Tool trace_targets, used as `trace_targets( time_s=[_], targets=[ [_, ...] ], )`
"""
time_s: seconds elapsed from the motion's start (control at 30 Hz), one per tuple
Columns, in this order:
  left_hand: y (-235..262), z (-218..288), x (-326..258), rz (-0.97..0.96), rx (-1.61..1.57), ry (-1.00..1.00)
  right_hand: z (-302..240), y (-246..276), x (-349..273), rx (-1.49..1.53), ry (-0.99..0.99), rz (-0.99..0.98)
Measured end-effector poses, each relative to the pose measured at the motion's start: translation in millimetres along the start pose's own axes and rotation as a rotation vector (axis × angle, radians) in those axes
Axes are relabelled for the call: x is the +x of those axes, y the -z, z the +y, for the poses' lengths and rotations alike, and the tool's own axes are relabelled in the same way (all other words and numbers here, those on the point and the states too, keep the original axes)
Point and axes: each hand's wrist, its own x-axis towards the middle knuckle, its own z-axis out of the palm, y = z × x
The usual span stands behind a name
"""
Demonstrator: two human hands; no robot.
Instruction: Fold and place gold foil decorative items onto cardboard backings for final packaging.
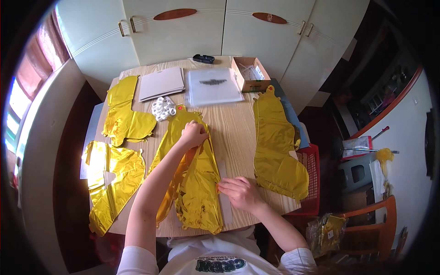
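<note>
A flat gold foil balloon [199,197] lies in front of me, its lower part crinkled and folded, with a tab and red dot at its top. My left hand [194,134] reaches over it, fingers curled and closed on the foil near the top. At the lower right edge of the same balloon, my right hand [241,193] is closed, thumb and fingertips pinching the foil. Partly under the balloon is a grey card sheet [226,206]. Just above it sits a small heap of white rings or rolls [163,109].
Other gold foil balloons [279,146] lie flat at both sides of the wooden table [238,137]. Toward the back are grey cards [161,84], clear plastic bags [215,87], an open cardboard box [252,75] and a black object [203,58]. A red basket [312,183] stands at the right edge.
</note>
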Motion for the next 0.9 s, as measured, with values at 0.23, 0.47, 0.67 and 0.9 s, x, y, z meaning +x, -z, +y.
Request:
trace_targets(
  time_s=[0.23,0.47,0.67,0.9],
  targets=[
    [-1.5,4.8,-3.9,0.039,0.046,-0.025,-0.3,-0.5,-0.3,0.004,-0.008,-0.004],
    [3.3,19.3,-10.8,0.107,0.140,-0.004,0.4,0.0,-0.2,0.031,-0.010,0.011],
    [5.1,55.0,-67.1,0.275,0.411,-0.444,2.4,1.1,-2.8,-0.006,-0.020,-0.012],
    [-2.3,70.4,-173.1,0.120,0.252,-0.783,2.9,-1.6,-2.3,0.037,-0.040,0.016]
  ],
)
